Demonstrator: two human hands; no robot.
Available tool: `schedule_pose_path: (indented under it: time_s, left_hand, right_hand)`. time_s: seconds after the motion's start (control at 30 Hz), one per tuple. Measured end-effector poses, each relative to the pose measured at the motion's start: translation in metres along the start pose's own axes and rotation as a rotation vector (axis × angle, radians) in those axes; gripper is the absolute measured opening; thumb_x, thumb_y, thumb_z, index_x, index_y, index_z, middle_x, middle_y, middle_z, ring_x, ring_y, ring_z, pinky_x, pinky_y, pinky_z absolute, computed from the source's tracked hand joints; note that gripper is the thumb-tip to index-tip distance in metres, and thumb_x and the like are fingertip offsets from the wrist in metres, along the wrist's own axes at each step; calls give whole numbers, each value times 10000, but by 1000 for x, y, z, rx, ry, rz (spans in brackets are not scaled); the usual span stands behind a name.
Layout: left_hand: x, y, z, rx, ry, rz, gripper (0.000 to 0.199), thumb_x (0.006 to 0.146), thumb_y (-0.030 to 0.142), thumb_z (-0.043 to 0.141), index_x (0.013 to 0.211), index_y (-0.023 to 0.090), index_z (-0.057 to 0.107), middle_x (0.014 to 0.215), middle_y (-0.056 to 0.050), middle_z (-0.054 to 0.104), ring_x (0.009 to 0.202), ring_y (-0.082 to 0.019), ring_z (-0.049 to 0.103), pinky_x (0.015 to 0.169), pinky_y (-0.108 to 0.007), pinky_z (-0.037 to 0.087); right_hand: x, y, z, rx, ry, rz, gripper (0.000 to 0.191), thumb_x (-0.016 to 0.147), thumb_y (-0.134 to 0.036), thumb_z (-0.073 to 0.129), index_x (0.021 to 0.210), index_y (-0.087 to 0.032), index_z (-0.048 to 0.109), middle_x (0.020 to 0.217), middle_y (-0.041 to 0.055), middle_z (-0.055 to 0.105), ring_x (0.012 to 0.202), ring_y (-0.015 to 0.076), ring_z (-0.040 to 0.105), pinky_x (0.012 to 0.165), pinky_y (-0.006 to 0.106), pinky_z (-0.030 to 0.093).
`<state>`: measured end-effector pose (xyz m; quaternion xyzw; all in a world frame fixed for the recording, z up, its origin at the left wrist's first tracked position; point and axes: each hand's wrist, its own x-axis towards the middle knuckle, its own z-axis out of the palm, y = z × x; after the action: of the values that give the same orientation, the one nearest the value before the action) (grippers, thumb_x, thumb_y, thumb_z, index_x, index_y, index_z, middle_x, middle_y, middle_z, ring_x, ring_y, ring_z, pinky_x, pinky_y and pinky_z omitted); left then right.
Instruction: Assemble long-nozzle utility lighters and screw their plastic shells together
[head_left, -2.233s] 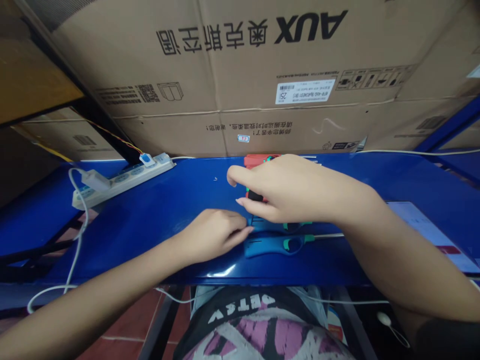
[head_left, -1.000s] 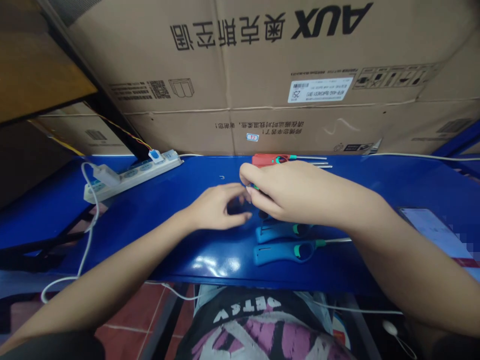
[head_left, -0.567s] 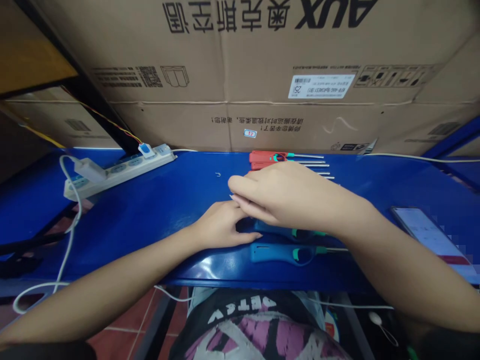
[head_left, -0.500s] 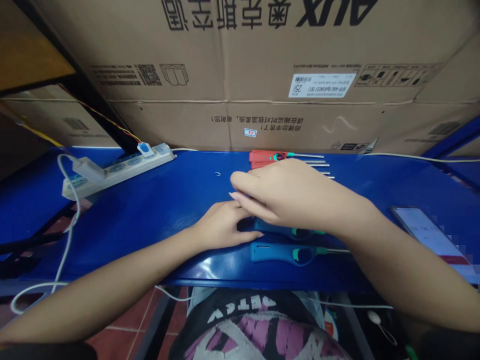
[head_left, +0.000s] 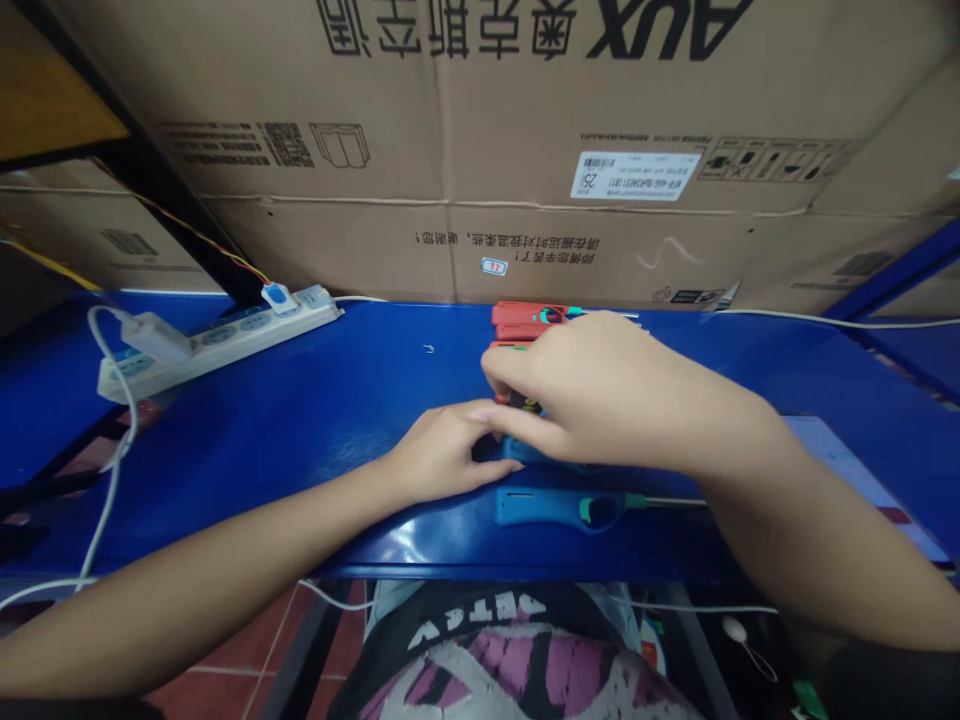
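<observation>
My left hand point(head_left: 442, 452) rests low over the blue tabletop with its thumb apart from the fingers, beside the handle end of a blue long-necked lighter point(head_left: 525, 455). Its fingertips are partly hidden. Above the row of lighters, my right hand point(head_left: 592, 385) has its thumb stretched toward my left hand and its index finger bent, with a gap between them. Red and black parts show in that gap; whether its hidden fingers touch a lighter cannot be seen. Behind it lie red long-necked lighters point(head_left: 517, 315). A second blue lighter point(head_left: 551, 508) lies nearest me, its metal neck pointing right.
A white power strip point(head_left: 217, 343) with plugs and cords stands at the left. Against the back leans a big cardboard box point(head_left: 337, 230). A phone point(head_left: 847, 465) lies on the right, partly behind my right forearm. The blue tabletop's point(head_left: 360, 562) front edge is close to my body.
My right hand has shifted slightly right, and its thumb and index finger have spread apart from close together. My left hand stays almost in place. The view has moved a little.
</observation>
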<state>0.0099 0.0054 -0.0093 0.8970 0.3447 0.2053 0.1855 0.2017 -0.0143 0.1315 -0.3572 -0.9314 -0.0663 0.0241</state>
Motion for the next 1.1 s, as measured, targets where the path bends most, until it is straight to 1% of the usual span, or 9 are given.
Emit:
schedule_pose_path:
  time_s: [0.17,0.3,0.43,0.53,0.7,0.83,0.93,1.03,1.1]
  left_hand:
    - [-1,-4,3,1,10,16,304,873,473,683,959,182,667,952,-63,729,837,-242,713,709,-339,563]
    - [-1,-7,5,-17,26,48,339,885,481,666,1032,176,665,976,-72,726,873,-251,712,744,-361,574]
    - [-1,-9,4,-16,28,83,334,907,484,649,1061,188,659,984,-68,725,879,-242,709,762,-363,576]
    - [-2,-9,2,-3,41,90,351,890,494,673,1068,192,650,1031,-76,719,913,-246,709,770,-359,579]
    - [-3,-4,0,-57,58,110,516,778,571,740,1123,207,622,1044,-70,706,928,-262,700,810,-388,585]
    - [-4,0,1,-38,55,111,489,817,534,697,1150,188,605,1017,-85,711,915,-273,704,810,-406,586]
    - [-6,4,0,-71,45,143,658,740,593,745,1223,187,562,1090,-95,707,976,-297,697,855,-425,580]
    - [-7,8,0,-56,-19,132,882,648,637,794,1341,185,488,1239,-127,677,1101,-355,659,942,-485,550]
    - [-8,11,1,-25,-38,76,841,684,606,779,1347,179,488,1264,-147,670,1115,-372,653,935,-510,549]
  right_hand:
    - [4,8,2,135,-4,-96,167,947,-268,454,1020,-183,578,832,27,648,537,121,388,505,279,181]
    - [7,11,3,55,2,-60,279,996,-348,401,905,-177,603,714,22,615,500,124,336,513,291,170]
    - [9,16,4,131,-16,-38,241,973,-299,421,1054,-160,600,785,35,660,529,128,409,538,289,204]
    - [9,19,5,75,-17,-18,291,976,-392,455,1000,-157,626,770,49,665,534,131,424,549,293,202]
    - [7,19,4,105,-9,-64,208,958,-329,479,978,-170,612,767,28,650,517,116,399,531,290,194]
    - [6,18,4,48,-26,-67,236,978,-341,457,946,-175,622,732,24,631,523,119,406,545,297,195]
    - [6,17,4,65,-17,-35,192,961,-289,458,1001,-176,607,722,19,629,533,130,412,543,296,196]
    - [6,18,3,44,-31,-3,213,960,-303,444,940,-174,613,667,19,603,509,127,375,545,299,184]
    - [7,18,3,35,-34,-17,240,960,-314,440,876,-173,616,661,23,596,504,120,357,545,298,178]
